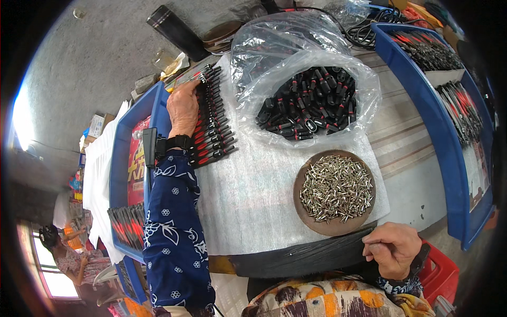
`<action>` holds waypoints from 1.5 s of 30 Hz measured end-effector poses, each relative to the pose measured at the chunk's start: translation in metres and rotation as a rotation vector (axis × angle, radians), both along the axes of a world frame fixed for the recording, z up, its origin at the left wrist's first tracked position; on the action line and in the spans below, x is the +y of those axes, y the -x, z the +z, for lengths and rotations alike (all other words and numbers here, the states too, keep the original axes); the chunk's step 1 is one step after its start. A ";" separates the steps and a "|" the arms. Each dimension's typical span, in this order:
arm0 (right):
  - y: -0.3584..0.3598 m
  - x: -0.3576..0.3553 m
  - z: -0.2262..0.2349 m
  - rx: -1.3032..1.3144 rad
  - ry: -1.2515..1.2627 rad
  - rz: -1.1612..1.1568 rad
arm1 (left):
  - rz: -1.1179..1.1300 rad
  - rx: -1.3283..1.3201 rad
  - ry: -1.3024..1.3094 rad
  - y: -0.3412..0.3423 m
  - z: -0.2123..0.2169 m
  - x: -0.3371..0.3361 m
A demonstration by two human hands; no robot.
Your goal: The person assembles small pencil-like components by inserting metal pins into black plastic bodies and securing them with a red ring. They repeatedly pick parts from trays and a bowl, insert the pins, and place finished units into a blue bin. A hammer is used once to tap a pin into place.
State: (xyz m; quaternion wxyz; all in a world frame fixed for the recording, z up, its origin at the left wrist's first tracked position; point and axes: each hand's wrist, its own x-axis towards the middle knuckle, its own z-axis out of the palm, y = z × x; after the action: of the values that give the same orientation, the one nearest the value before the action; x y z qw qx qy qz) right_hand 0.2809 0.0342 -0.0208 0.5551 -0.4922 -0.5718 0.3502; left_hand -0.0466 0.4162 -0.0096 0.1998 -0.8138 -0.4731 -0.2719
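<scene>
Just beyond the round brown dish of silver screws [335, 191] sits an open, crinkled clear plastic bag [303, 68] of black-and-red parts. Far left of that dish, a small white-and-blue cardboard box [97, 126] lies on the floor.

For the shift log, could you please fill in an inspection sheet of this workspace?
Surface: white foam sheet over the table.
Job's things: row of black-and-red handles; clear bag of handles; brown dish of metal screws.
Clutter: black cylinder; blue trays.
Hands: left hand on the row; right hand curled at the table edge.
Cables: black cords.
Surroundings: another person, lower left.
</scene>
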 end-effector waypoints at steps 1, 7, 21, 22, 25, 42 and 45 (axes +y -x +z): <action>0.001 0.000 0.000 0.010 0.005 -0.012 | 0.032 -0.029 0.009 -0.003 0.003 -0.003; 0.006 0.000 0.003 0.137 -0.020 -0.005 | -0.015 -0.091 0.053 -0.018 0.048 -0.035; 0.013 -0.005 -0.006 0.219 -0.016 -0.062 | 0.033 0.027 0.119 0.022 0.145 -0.201; 0.013 -0.005 -0.006 0.211 -0.024 -0.066 | 0.059 0.032 0.139 0.032 0.149 -0.213; 0.013 -0.004 -0.008 0.185 -0.028 -0.078 | 0.137 -0.087 0.253 0.062 0.152 -0.245; 0.020 -0.013 0.009 0.050 0.027 -0.085 | 0.233 0.014 0.308 0.130 0.087 -0.282; 0.022 -0.019 0.018 0.012 0.040 -0.086 | 0.144 -0.072 0.274 0.135 0.083 -0.279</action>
State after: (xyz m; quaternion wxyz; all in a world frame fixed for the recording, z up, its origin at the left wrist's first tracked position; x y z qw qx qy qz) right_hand 0.2585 0.0151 -0.0030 0.5633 -0.5252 -0.5395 0.3402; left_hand -0.1818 0.1370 0.0737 0.0889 -0.7870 -0.5698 -0.2190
